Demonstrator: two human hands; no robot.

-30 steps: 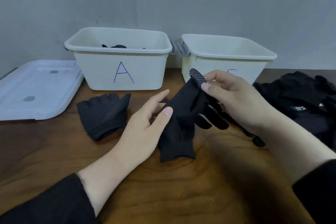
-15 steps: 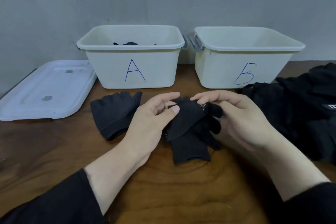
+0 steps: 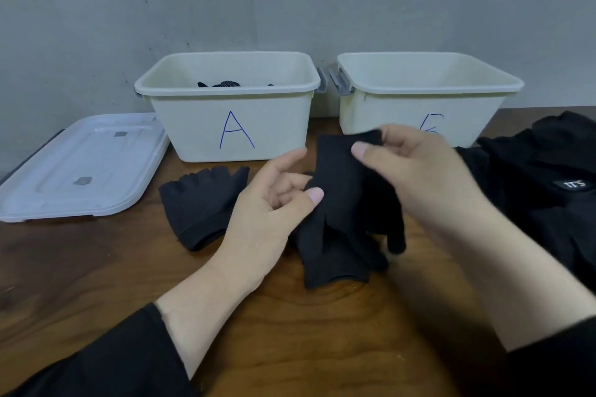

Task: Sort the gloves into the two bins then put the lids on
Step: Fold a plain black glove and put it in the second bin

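Head view shows the right hand (image 3: 416, 177) pinching the upper edge of a black glove (image 3: 345, 203), whose long axis hangs down to the table (image 3: 96, 267); the left hand (image 3: 274, 206) pinches its side. Bin B (image 3: 419, 87) stands just behind the right hand, bin A (image 3: 225, 80) behind the left, nothing between; a fingerless glove (image 3: 200, 203) lies left of the left hand.

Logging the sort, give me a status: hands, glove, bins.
Left hand and right hand both pinch a black knit glove above the wooden table. Cream plastic bin A holds gloves; both lids off. Nothing blocking.
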